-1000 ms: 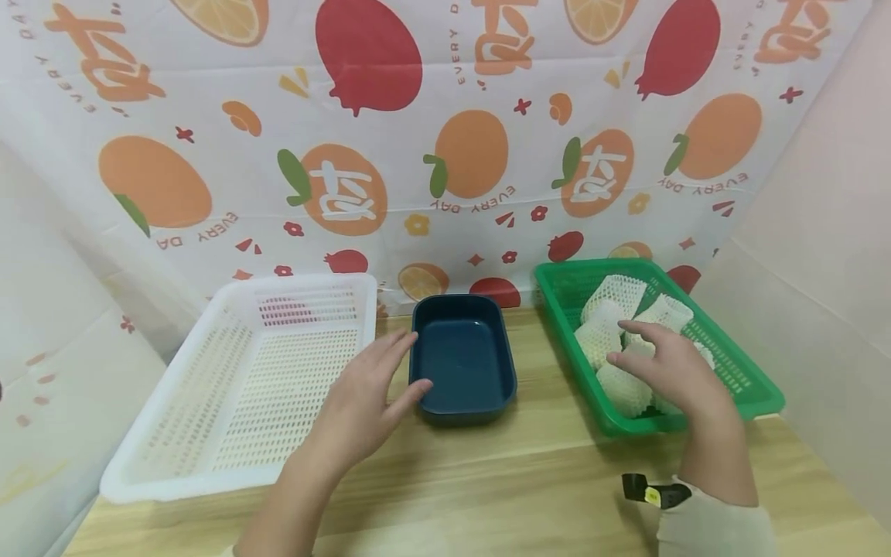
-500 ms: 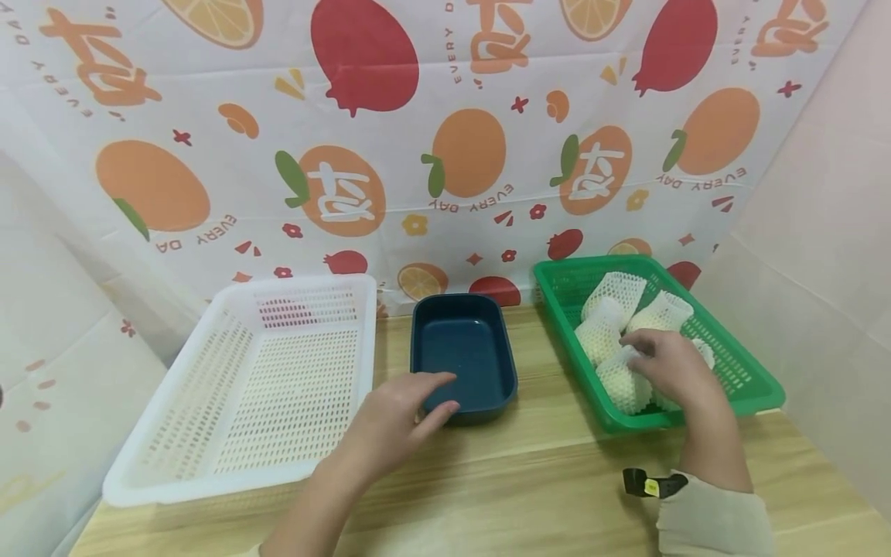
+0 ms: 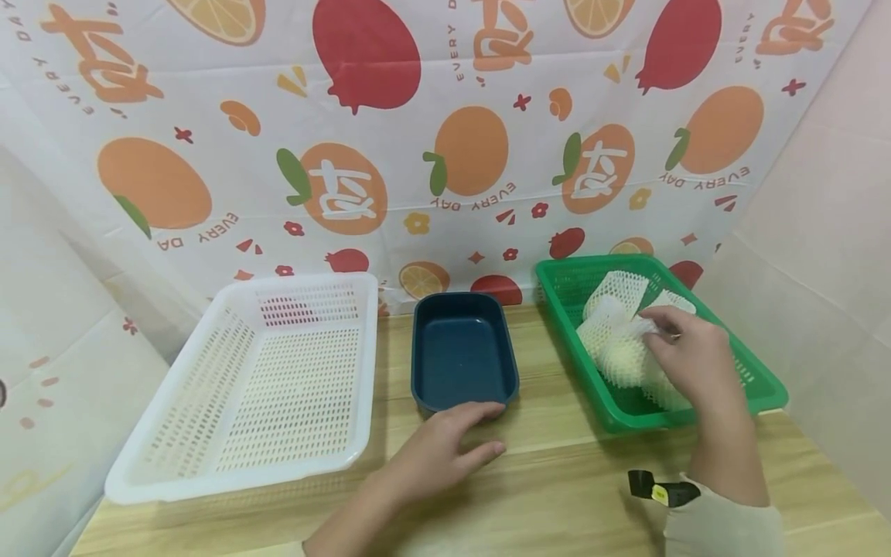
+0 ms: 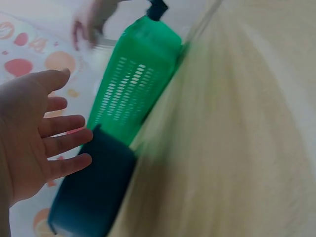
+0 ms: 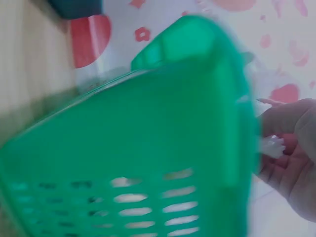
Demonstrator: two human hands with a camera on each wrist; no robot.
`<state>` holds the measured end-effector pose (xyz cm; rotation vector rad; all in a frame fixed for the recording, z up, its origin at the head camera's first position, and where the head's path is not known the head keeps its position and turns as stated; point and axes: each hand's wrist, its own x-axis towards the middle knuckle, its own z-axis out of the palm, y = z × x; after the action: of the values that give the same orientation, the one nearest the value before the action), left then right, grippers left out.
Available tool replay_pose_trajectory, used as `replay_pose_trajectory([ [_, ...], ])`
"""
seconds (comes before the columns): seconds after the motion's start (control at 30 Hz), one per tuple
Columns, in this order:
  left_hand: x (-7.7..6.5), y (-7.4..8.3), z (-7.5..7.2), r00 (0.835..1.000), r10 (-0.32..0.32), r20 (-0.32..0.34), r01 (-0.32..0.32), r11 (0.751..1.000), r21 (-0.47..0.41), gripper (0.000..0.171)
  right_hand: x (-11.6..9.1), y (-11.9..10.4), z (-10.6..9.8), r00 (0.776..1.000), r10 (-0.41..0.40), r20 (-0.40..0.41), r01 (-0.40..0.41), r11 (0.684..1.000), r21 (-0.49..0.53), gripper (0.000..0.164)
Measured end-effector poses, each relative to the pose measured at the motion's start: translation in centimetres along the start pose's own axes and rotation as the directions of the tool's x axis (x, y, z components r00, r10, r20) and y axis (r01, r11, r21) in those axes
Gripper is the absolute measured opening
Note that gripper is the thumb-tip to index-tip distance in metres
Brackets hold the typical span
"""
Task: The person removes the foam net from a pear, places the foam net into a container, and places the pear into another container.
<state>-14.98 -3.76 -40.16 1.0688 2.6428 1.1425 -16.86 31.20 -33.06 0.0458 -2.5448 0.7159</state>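
Observation:
My right hand [image 3: 699,360] reaches into the green basket [image 3: 766,394] and pinches the netting of a pale round item in a white foam net sleeve [image 3: 623,362]. In the right wrist view, white netting [image 5: 272,146] shows between the fingers, while the basket wall hides the rest of the item. Several similar net-wrapped items [image 3: 619,294] lie in the basket. My left hand [image 3: 442,456] holds nothing. Its fingers are spread in the left wrist view, near the dark blue tray [image 4: 94,187], and its fingertips overlap the tray's front edge in the head view.
A white perforated basket [image 3: 292,394] stands at the left of the wooden table [image 3: 557,495]. The blue tray [image 3: 462,356] sits between the two baskets. A fruit-print cloth [image 3: 473,232] hangs right behind all three containers.
My left hand has moved right and toward me, from the tray's left side to its front edge. My right hand has lowered into the green basket, gripped a net sleeve and shifted it slightly backward.

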Motion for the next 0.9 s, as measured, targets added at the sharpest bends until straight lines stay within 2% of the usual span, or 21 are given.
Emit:
replay_pose_trajectory([
  [0.1, 0.1, -0.1, 0.7, 0.997, -0.038, 0.060, 0.045, 0.993, -0.113, 0.054, -0.5, -1.5, -0.6, 0.994, -0.013, -0.107, 0.017, 0.999, 0.039, 0.022],
  [0.17, 0.3, -0.1, 1.0, 0.993, -0.058, 0.105, 0.078, 0.977, -0.200, 0.058, -0.8, -2.4, -0.9, 0.984, -0.051, -0.169, 0.065, 0.995, 0.079, 0.021],
  [0.27, 0.4, 0.0, 1.5, 0.987, -0.073, 0.141, 0.111, 0.951, -0.288, 0.062, -1.2, -3.8, -0.9, 0.953, -0.175, -0.249, 0.207, 0.972, 0.110, 0.023],
  [0.37, 0.5, -0.1, 1.8, 0.986, -0.086, 0.141, 0.129, 0.935, -0.329, 0.065, -1.4, -5.3, -0.6, 0.909, -0.315, -0.273, 0.359, 0.924, 0.129, 0.031],
  [0.47, 0.4, -0.1, 1.9, 0.988, -0.097, 0.124, 0.136, 0.923, -0.359, 0.072, -1.6, -6.8, 0.2, 0.877, -0.414, -0.244, 0.461, 0.868, 0.187, 0.037],
  [0.63, 0.3, 0.1, 1.9, 0.989, -0.124, 0.081, 0.147, 0.890, -0.431, 0.084, -2.1, -9.1, 2.3, 0.841, -0.527, -0.121, 0.538, 0.795, 0.280, 0.038],
  [0.77, 0.3, 0.3, 1.8, 0.989, -0.142, 0.050, 0.148, 0.855, -0.498, 0.088, -2.9, -10.4, 3.6, 0.839, -0.544, 0.020, 0.501, 0.786, 0.363, 0.035],
  [0.9, 0.3, 0.4, 1.7, 0.986, -0.162, 0.038, 0.157, 0.838, -0.523, 0.089, -3.5, -11.2, 4.2, 0.833, -0.542, 0.113, 0.456, 0.788, 0.414, 0.035],
])
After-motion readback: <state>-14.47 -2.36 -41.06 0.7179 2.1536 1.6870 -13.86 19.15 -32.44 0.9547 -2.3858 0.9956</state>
